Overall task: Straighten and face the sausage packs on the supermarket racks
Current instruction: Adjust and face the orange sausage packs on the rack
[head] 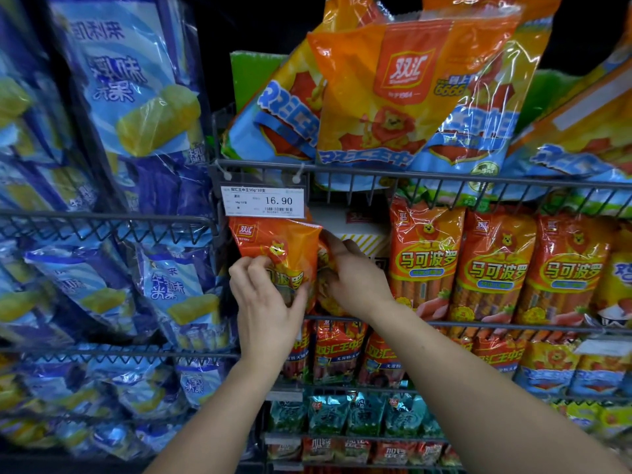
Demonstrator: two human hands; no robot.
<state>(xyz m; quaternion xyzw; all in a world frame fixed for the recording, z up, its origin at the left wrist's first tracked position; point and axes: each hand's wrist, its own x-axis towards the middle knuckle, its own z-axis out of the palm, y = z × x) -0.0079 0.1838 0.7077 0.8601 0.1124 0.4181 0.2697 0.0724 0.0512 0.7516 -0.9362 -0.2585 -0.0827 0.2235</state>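
An orange sausage pack (pixel 277 244) leans to the left at the left end of the middle wire rack (pixel 478 323). My left hand (pixel 266 302) grips its lower front, fingers curled over the plastic. My right hand (pixel 349 278) holds the pack's right edge from behind. Three upright orange sausage packs (pixel 496 265) stand in a row to the right. Between them and the held pack is a gap showing a white box (pixel 355 230). Larger orange and blue sausage packs (pixel 393 97) lean unevenly on the rack above.
A price tag (pixel 262 201) reading 16.90 hangs from the upper rack's front rail. Blue snack bags (pixel 136 97) fill the wire racks on the left. Lower racks hold more red sausage packs (pixel 338 354) and teal packets (pixel 345 415).
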